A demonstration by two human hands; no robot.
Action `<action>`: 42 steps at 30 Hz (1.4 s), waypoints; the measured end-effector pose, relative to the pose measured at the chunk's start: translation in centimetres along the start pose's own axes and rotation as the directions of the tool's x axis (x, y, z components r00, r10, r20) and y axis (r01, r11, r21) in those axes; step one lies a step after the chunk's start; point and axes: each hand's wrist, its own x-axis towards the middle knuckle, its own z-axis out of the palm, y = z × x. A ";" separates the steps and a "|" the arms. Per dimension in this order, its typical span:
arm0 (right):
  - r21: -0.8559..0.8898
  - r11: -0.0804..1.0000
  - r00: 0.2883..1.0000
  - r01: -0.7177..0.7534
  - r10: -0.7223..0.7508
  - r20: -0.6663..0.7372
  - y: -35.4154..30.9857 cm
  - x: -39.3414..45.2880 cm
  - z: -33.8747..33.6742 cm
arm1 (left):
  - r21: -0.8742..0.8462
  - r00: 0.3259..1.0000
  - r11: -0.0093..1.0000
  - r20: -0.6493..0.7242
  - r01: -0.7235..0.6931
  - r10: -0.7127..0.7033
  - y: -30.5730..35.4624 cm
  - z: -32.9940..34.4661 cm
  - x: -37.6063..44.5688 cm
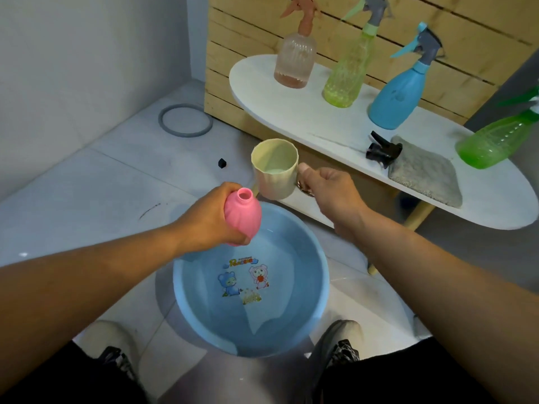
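My left hand (pixel 208 217) grips a pink bottle (pixel 243 217) with no cap, its open neck pointing up, above the far rim of a blue basin (pixel 318 275). My right hand (pixel 335 196) holds a cream cup (pixel 275 170) by its handle, upright, just beyond and right of the bottle's mouth. The cup has some liquid in its bottom. The basin stands on the floor between my feet and holds water over a cartoon print.
A low white oval table (pixel 320 118) carries a clear pink spray bottle (pixel 296 59), a yellow-green one (pixel 345 74), a blue one (pixel 399 94), a green one (pixel 495 141), a black sprayer head (pixel 383 148) and a grey cloth (pixel 423 173). A grey ring (pixel 185 120) lies on the tiles.
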 end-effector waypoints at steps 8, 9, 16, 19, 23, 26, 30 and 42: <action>-0.356 0.894 0.935 -0.273 0.334 0.123 11.8 2.0 4.7 | -0.031 0.998 0.998 -0.024 0.055 -0.056 -3.3 1.3 -0.1; -0.433 0.866 0.927 -0.249 0.342 0.152 13.4 1.9 5.1 | -0.032 0.997 0.997 -0.019 0.070 -0.071 -3.5 1.4 -0.1; -0.790 0.613 0.919 0.025 0.297 0.259 19.3 2.3 6.2 | -0.019 0.986 0.986 -0.023 0.167 -0.167 -5.8 2.1 0.3; -0.874 0.453 0.918 0.177 0.243 0.312 20.0 2.7 7.0 | -0.001 0.982 0.983 -0.028 0.186 -0.186 -6.4 2.5 0.8; -0.917 0.294 0.910 0.268 0.234 0.341 21.1 3.2 8.6 | 0.014 0.978 0.978 -0.029 0.209 -0.209 -6.7 3.0 1.6; -0.927 0.203 0.903 0.317 0.235 0.360 22.0 2.9 9.8 | 0.013 0.977 0.977 -0.012 0.213 -0.213 -6.7 3.2 1.8; -0.895 0.333 0.886 0.296 0.255 0.388 22.5 2.3 11.3 | 0.023 0.976 0.976 -0.010 0.218 -0.218 -6.6 3.0 2.0; -0.130 0.860 0.839 -0.493 0.510 0.189 19.6 1.3 8.0 | -0.028 0.991 0.994 -0.072 0.107 -0.108 -3.5 1.4 0.5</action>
